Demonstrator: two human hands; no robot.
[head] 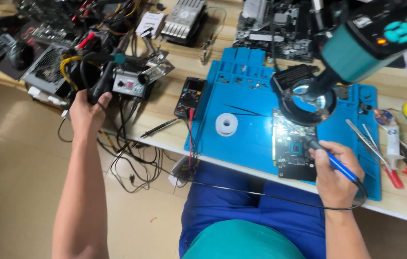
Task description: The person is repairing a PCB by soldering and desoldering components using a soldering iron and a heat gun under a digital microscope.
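While the right hand (335,175) grips a blue soldering iron (334,162) over the dark circuit board (292,151) on the blue mat (242,120), the left hand (86,112) closes around a black hot-air handle (99,84) beside the white-labelled station (129,86).

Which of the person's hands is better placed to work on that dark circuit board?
Probably the right hand: it holds the blue soldering iron with its tip at the circuit board. The left hand grips a black handle off the mat.

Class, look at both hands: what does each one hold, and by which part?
The right hand holds a blue soldering iron by its handle, tip on the circuit board. The left hand grips a black hot-air handpiece around its lower body.
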